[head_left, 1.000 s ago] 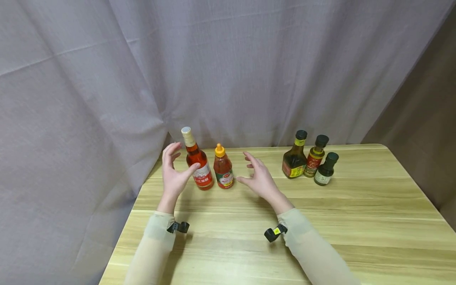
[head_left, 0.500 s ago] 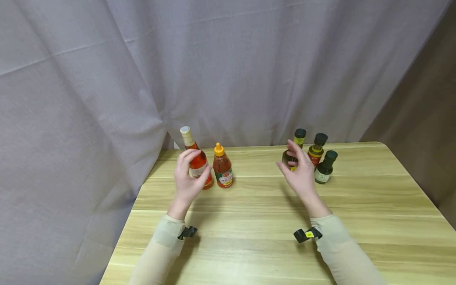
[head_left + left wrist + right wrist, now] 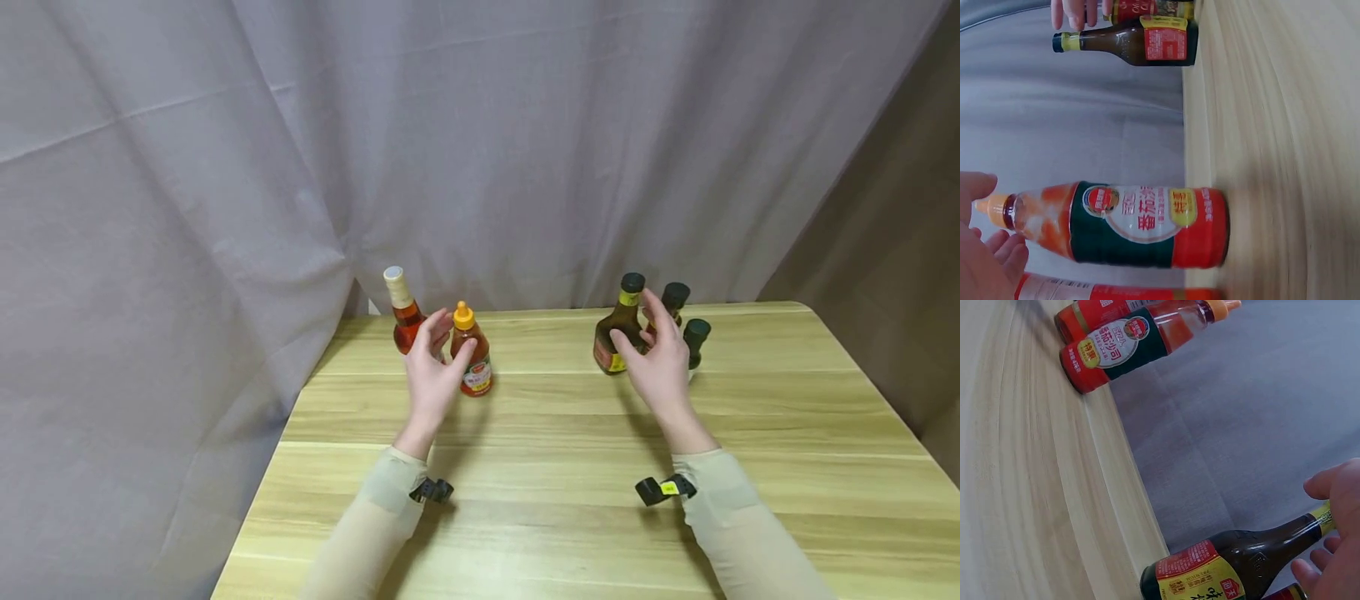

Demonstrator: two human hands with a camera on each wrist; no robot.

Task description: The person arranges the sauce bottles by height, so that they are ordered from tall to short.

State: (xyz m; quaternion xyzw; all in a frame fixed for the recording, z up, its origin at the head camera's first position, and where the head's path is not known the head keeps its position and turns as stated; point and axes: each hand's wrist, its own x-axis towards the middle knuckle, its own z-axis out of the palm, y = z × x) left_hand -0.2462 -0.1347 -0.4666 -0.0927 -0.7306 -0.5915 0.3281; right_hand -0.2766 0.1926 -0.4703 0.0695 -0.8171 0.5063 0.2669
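L hand (image 3: 433, 379) hung by the ketchup btl (image 3: 480, 377), thumb and fingers spread in a loose C near its upper part, a gap btwn them; contact couldn't be told. That btl stood upright on the table (image 3: 525, 467), left of ctr, toward the far edge: see-thru, glossy, rounded body tapering to an orange cap w/ a pointed nozzle, label green, white & red w/ a yellow patch. Just left of it, partly behind the L hand, stood the tall red btl (image 3: 406, 323), shiny, w/ a slim neck in a cream wrap. R hand (image 3: 660, 367) was well apart, fingers and thumb also spread, curving near the neck of the dark sauce btl (image 3: 609, 342); touch there unclear too. This one was smooth & glassy, embossed on the shoulder, body flaring wide, w/ black cap, yellow neck band, red-yellow label. Partly hidden behind the R hand were the black-capped btl (image 3: 676, 293) and the small dark-green btl (image 3: 697, 333). Tabletop: pale, streaky woodgrain, rounded far-R corner. Backdrop: grey curtain (image 3: 525, 167), matte, woven-looking, soft vert. folds & a horiz. crease. Sleeves (image 3: 375, 517) were beige, thin-looking, w/ black straps (image 3: 432, 490) at both wrists.
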